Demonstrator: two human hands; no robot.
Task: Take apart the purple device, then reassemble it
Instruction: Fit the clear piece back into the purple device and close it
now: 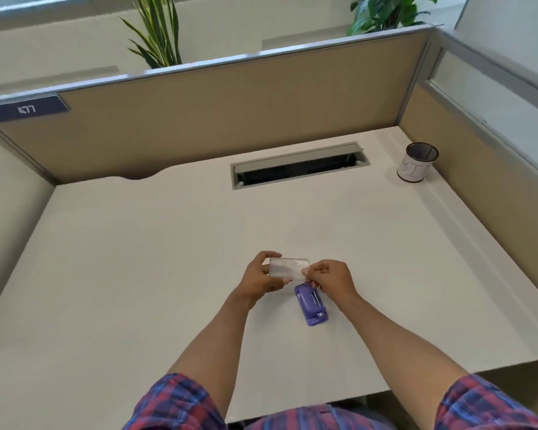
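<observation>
Your plaid sleeves in red and blue frame the bottom of the view, and both bare forearms reach forward over the pale, off-white worktop. Between your two hands you hold a clear, rounded-rectangle plastic cover, lifted off the surface and turned with its long side running left to right. Your left hand grips the cover's left end, fingers curled over its top edge and thumb on the near side. Your right hand pinches the cover's right end, with the fingers closed narrowly on that edge. Just below the cover, and partly hidden by your right hand, the purple plastic device body lies flat on the worktop, its long axis running away from you and slightly tilted to the left (some moulded detail shows on its near end, though it is too small to make out). Whether the cover touches the purple body at the far end you cannot tell from here. Farther back, a grey rectangular cable slot is set into the worktop, and a white cylindrical cup with a dark rim stands near the right-hand corner, well apart from your hands. Tan partition panels enclose the worktop.
</observation>
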